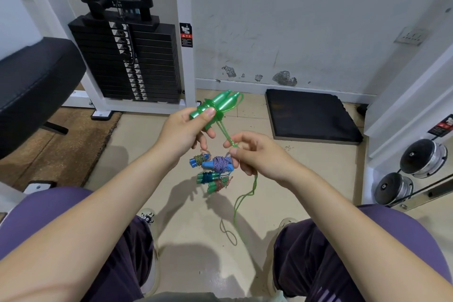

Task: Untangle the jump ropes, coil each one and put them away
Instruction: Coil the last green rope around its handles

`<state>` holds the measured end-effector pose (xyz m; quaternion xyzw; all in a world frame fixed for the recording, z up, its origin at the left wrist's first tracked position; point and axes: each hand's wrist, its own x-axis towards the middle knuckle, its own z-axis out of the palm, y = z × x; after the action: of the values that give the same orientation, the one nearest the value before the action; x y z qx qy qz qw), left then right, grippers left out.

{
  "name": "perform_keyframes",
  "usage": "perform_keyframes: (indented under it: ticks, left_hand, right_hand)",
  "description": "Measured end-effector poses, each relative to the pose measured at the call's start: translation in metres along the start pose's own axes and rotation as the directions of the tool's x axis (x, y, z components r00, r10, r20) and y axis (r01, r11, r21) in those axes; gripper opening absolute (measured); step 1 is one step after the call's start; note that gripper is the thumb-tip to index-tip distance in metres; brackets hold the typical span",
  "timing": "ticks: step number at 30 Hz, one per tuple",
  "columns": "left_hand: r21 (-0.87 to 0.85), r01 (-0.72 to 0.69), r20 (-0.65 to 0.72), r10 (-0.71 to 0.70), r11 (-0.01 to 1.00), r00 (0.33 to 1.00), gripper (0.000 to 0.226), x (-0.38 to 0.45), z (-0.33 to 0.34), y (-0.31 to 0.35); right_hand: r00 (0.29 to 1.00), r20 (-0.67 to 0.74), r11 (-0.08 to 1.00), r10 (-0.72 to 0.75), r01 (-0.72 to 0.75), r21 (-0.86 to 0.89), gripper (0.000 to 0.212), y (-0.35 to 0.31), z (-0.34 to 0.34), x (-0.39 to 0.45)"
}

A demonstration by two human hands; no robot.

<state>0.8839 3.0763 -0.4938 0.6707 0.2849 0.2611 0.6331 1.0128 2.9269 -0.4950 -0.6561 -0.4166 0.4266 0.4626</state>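
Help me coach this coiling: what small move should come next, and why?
Probably another wrap: the left hand holds the paired green handles, the right hand pinches the green cord, and loose cord trails to the floor.

Jump-rope handles (pixel 217 106) are held up in the left hand (pixel 186 130); their cord (pixel 226 133) is pinched just right of it by the right hand (pixel 257 154). Wound ropes (pixel 215 171) are piled on the floor (pixel 171 154) below. Weight stack (pixel 127 61) is set far left, mat (pixel 311 115) far right, dumbbells (pixel 411 174) right.
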Motion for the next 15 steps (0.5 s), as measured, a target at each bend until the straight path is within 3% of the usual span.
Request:
perform_keyframes:
  ticks: [3, 6, 8, 11, 13, 15]
  left_hand:
    - [0.063, 0.009, -0.040, -0.006, 0.998, 0.999, 0.026, 0.001, 0.000, -0.002]
    - [0.244, 0.007, 0.006, -0.009, 0.970, 1.000, 0.022, 0.003, 0.000, -0.006]
    - [0.369, 0.016, 0.143, -0.073, 0.929, 0.987, 0.023, 0.003, 0.000, -0.007]
    - [0.353, 0.026, 0.446, -0.193, 0.935, 0.874, 0.024, -0.003, 0.000, -0.003]
    - [0.326, 0.008, 0.564, -0.201, 0.945, 0.801, 0.025, -0.007, 0.001, 0.003]
    - [0.341, -0.026, 0.597, -0.195, 0.940, 0.778, 0.027, -0.010, 0.002, 0.007]
  right_hand:
    - [1.000, -0.026, 0.992, -0.016, 0.012, -0.129, 0.010, -0.002, 0.007, -0.001]
    - [0.982, -0.078, 0.937, -0.170, 0.136, -0.322, 0.015, -0.010, 0.010, -0.005]
    - [0.941, -0.148, 0.858, -0.303, 0.203, -0.471, 0.018, -0.016, 0.002, -0.006]
    - [0.877, -0.241, 0.809, -0.415, 0.235, -0.539, 0.016, -0.020, -0.014, -0.005]
    - [0.876, -0.256, 0.830, -0.408, 0.240, -0.503, 0.016, -0.017, -0.018, -0.004]
    - [0.902, -0.229, 0.852, -0.367, 0.227, -0.471, 0.018, -0.013, -0.013, -0.002]
